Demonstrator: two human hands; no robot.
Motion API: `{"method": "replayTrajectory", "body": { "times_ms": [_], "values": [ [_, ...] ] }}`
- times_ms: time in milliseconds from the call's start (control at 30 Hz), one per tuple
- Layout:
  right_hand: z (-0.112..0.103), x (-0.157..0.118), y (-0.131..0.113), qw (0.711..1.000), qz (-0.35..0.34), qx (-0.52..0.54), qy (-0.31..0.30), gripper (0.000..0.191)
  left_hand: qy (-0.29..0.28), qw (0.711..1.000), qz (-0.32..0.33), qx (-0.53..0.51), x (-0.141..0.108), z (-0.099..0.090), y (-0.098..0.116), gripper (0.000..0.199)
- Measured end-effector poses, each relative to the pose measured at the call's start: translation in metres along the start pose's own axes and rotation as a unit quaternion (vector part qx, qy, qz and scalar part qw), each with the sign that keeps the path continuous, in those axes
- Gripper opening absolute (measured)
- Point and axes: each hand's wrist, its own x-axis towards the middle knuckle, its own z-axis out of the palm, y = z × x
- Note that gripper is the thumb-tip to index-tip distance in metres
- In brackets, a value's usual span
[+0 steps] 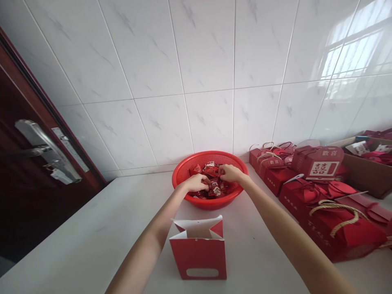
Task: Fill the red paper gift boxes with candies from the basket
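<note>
Seemingly part-way: delving among packets (216,191) with left hand (197,183) and right hand (230,173); cannot tell if grasping any. Right of grip, closed boxes (321,237); nearer, open carton (200,254).

Red-wrapped sweets (215,188) heaped in red basket (206,204)

To my left stands a dark red wooden door (18,163) with a silver metal handle (45,149), beside a white marbled tile wall (208,49).
</note>
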Motion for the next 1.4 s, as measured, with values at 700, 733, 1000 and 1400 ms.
{"method": "replayTrajectory", "body": {
  "times_ms": [700, 733, 1000, 1400],
  "values": [
    [0.002, 0.003, 0.007, 0.991, -0.006, 0.132, 0.021, 0.045, 0.243, 0.954, 0.122, -0.129, -0.010, -0.002, 0.006, 0.048],
    [0.001, 0.003, 0.008, 0.989, -0.009, 0.146, 0.021, 0.044, 0.247, 0.952, 0.123, -0.132, -0.010, -0.003, 0.006, 0.046],
    [-0.002, -0.001, 0.005, 0.960, -0.068, 0.259, -0.080, 0.015, 0.266, 0.941, 0.133, -0.162, -0.009, -0.003, 0.003, 0.033],
    [-0.009, -0.020, -0.012, 0.801, -0.011, 0.585, 0.126, 0.044, 0.258, 0.930, 0.129, -0.226, -0.006, -0.004, -0.008, 0.040]
  ]
}}
